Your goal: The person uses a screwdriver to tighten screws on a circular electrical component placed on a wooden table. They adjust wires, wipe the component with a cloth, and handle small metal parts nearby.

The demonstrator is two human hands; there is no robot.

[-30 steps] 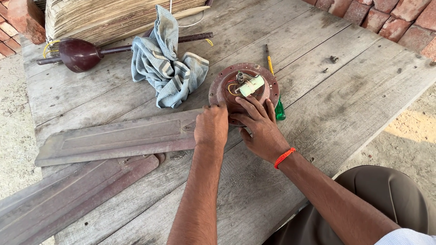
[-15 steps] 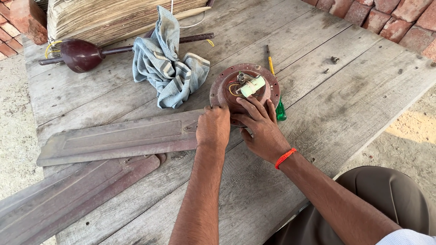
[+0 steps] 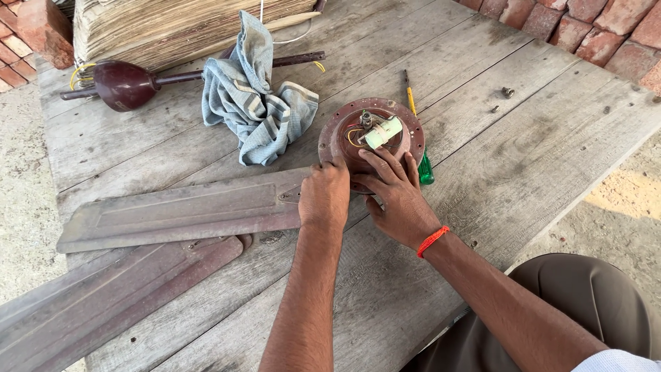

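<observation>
A round rust-brown fan motor (image 3: 339, 131) lies on the wooden table (image 3: 523, 158), with a pale green part (image 3: 383, 132) and wires at its centre. My right hand (image 3: 398, 200) lies on the motor's near edge, fingers spread over it, an orange band on the wrist. My left hand (image 3: 325, 196) is curled over the spot where a long brown fan blade (image 3: 179, 210) meets the motor. The joint itself is hidden under my fingers.
A second blade (image 3: 117, 296) lies at the near left. A blue-grey cloth (image 3: 255, 103), a dark rod with a bell-shaped cover (image 3: 124, 85) and a bundle of dried leaves (image 3: 179, 24) are behind. A green-handled screwdriver (image 3: 426, 169) and loose screws (image 3: 508, 91) lie right. Bricks (image 3: 592, 34) border the far right.
</observation>
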